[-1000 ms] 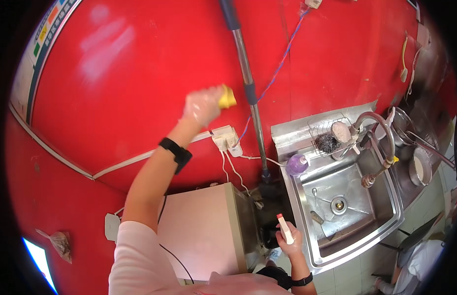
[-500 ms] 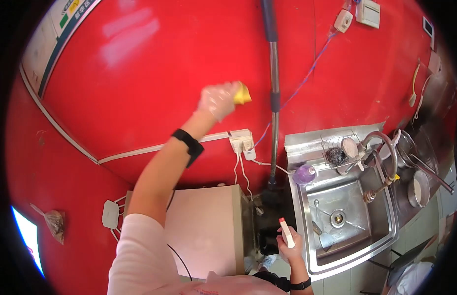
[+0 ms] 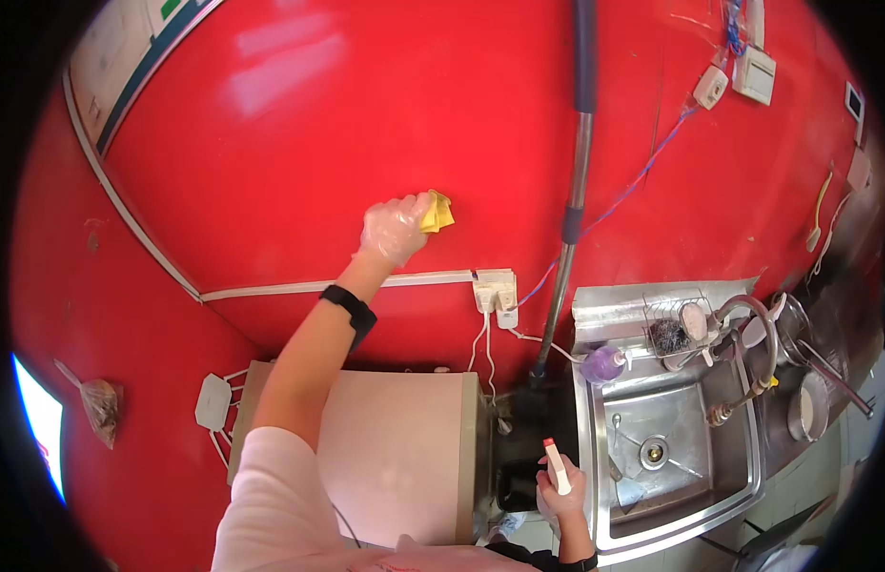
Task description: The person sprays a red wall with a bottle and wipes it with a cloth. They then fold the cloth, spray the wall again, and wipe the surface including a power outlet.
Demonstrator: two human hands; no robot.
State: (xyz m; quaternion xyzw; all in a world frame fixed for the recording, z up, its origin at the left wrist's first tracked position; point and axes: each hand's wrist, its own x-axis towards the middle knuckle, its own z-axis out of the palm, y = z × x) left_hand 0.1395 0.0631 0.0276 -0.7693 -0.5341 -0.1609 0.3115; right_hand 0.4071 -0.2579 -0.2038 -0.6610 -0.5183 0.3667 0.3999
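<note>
My left hand (image 3: pixel 395 229), in a clear plastic glove, is closed around a folded yellow cloth (image 3: pixel 437 213) against the red wall (image 3: pixel 366 143). The cloth sticks out past the fingers on the right. Lower down, beside the sink's left edge, my right hand (image 3: pixel 566 492) grips a spray bottle by its white trigger head (image 3: pixel 558 469), which has a red nozzle. The bottle's body is mostly hidden by the hand.
White sockets (image 3: pixel 495 291) with cables sit below the cloth. A metal pole (image 3: pixel 578 172) rises right of it. A pale-topped cabinet (image 3: pixel 395 439) stands under my left arm. The steel sink (image 3: pixel 657 419), purple bottle (image 3: pixel 602 365) and curved faucet (image 3: pixel 768 334) are at right.
My left hand has moved left and slightly down along the wall with the cloth. The camera view has shifted, while my right hand still holds the spray bottle beside the sink.
</note>
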